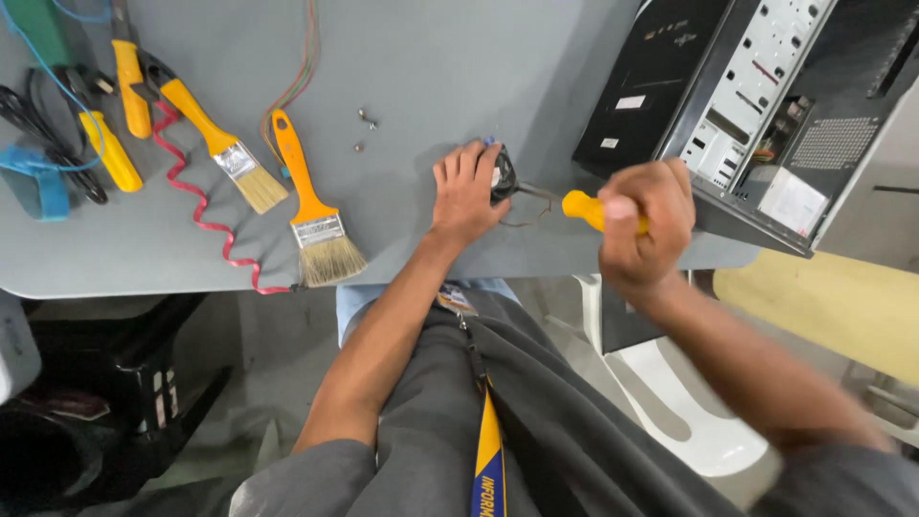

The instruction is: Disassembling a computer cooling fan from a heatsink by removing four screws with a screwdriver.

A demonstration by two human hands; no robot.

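Left hand (466,194) flat on the grey table (421,57), palm down, fingers spread and loosely curled over a small black fan (502,172), pinning it near the table's front edge; only the fan's right side showing past the fingertips, thin wires (532,203) trailing off to the right. Right hand (643,222) raised just right of that, fist closed tight round a yellow screwdriver handle (584,208), slightly motion-blurred. Handle's long axis roughly horizontal, butt in the fist, free end aimed left toward the fan; shaft and tip not made out. Fan sits left of the right hand, near but apart from the handle end, directly under the left hand, so left hand nearer by contact. Open computer case (756,96) lying at the right, beyond the right hand. Two yellow-handled brushes (311,206), loose screws (366,119), red coiled cable (206,206) off to the left, well apart.
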